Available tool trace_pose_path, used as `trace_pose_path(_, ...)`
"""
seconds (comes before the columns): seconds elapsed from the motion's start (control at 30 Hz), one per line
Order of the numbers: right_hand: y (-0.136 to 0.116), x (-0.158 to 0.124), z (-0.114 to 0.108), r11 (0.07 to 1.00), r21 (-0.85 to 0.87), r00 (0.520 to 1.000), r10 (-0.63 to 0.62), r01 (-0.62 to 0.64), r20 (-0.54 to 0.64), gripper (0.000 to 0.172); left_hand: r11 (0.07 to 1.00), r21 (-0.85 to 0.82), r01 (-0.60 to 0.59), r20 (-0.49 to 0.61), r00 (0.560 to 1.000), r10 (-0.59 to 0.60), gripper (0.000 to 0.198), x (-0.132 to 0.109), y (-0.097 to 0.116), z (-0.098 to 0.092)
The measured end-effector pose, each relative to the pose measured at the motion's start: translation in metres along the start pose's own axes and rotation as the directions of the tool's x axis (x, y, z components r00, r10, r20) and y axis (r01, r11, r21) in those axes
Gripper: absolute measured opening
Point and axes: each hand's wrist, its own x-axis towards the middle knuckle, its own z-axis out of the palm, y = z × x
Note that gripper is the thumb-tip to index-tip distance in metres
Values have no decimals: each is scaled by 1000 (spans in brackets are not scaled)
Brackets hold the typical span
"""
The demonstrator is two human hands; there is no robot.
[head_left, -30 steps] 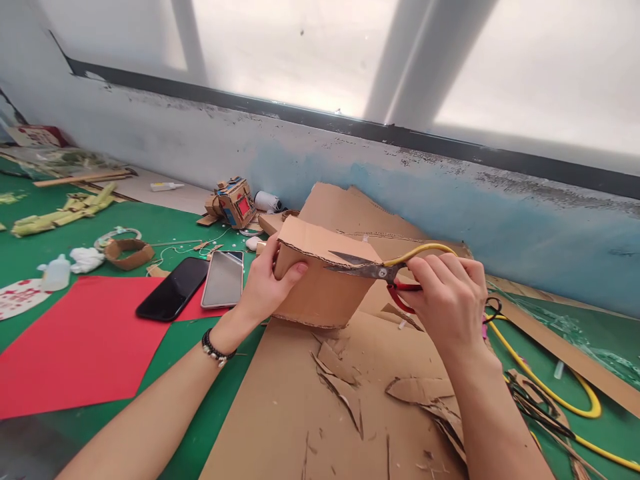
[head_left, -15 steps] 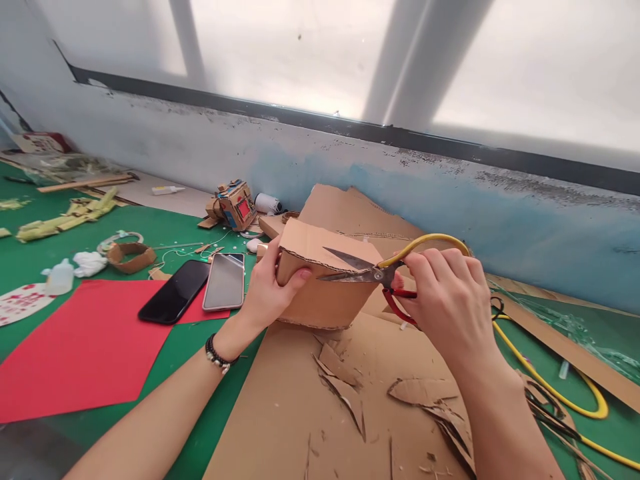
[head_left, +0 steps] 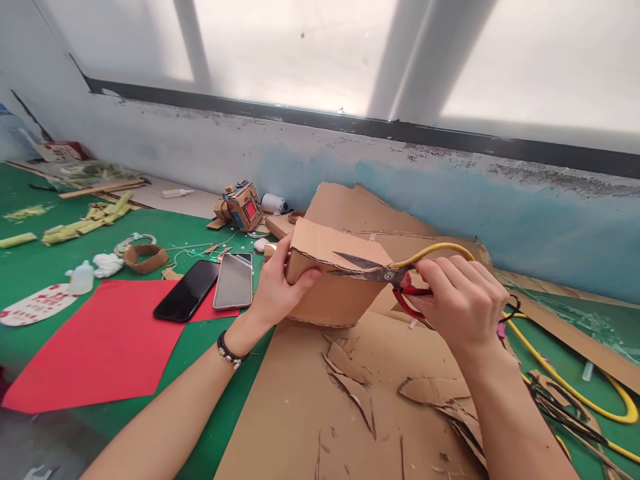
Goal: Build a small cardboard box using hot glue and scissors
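Note:
My left hand [head_left: 280, 287] grips the left end of a folded piece of cardboard [head_left: 335, 300], thumb on its front face and fingers behind. My right hand [head_left: 460, 300] is closed on the handles of a pair of scissors [head_left: 389, 275], one handle yellow and one red. The scissor blades point left and stand a little apart, with the cardboard's upper front edge between them. Below, a large cardboard sheet [head_left: 300, 400] lies on the green table, with torn cardboard scraps [head_left: 353, 383] on top.
Two phones, a black one [head_left: 186, 291] and a pale-screened one [head_left: 233, 281], lie left beside red paper [head_left: 100, 347]. A small cardboard model [head_left: 243, 205] and more cardboard sheets [head_left: 350, 207] are near the wall. Yellow cable [head_left: 565, 383] loops at right.
The camera view has shifted slightly, so everything appears a little further right. Both hands keep their grips, and the scissor blades look slightly closer together on the cardboard edge.

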Motion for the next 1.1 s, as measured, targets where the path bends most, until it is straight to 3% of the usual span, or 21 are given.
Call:
trace_pose_path(0.27,2,10,-9,994,113,990,-18,2,141,9,1000,5,-25,-3,1000,25,83,0,-2,-3)
trace_pose_path(0.47,6,7,-18,981,196,947,-68,5,313,24,999,-1,-34,2,999,34,74,2,-2,-4)
trace_pose_path(0.57,5,7,-22,976,218,941,-60,-15,332,29,999,-24,-33,18,999,33,75,3,-2,-6)
trace_pose_path(0.77,-1,13,-35,979,203,921,-71,-9,383,24,999,-41,8,30,1000,-7,76,6,-2,-11)
trace_pose_path(1.1,-4,17,-37,986,167,934,-86,28,348,19,999,-38,1,36,999,0,78,7,-2,-14)
